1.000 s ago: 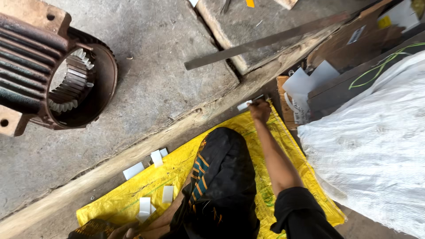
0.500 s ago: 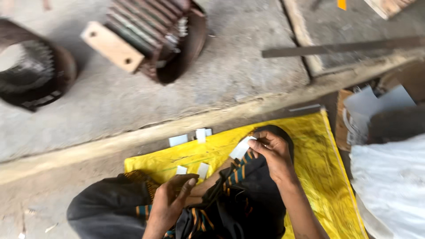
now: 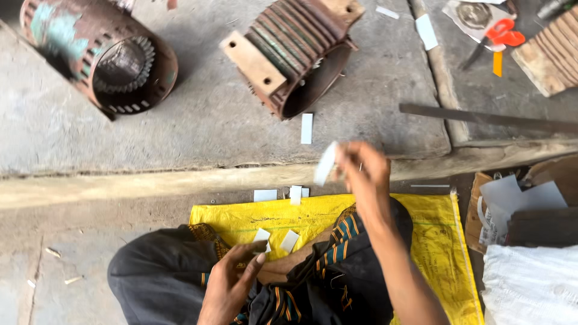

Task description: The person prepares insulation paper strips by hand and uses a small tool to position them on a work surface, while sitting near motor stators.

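Pinching a white paper strip (image 3: pixel 326 164) ready at its fingertips, the right hand (image 3: pixel 361 174) lifts it; the left hand (image 3: pixel 232 280) rests half-open by strips on the yellow sack (image 3: pixel 433 241).

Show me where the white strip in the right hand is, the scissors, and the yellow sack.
white strip (image 3: pixel 326 164), head view, middle of the strip above the fingers.
scissors (image 3: pixel 504 33), head view, the red handles.
yellow sack (image 3: pixel 442 241), head view, bare part right of the knee.
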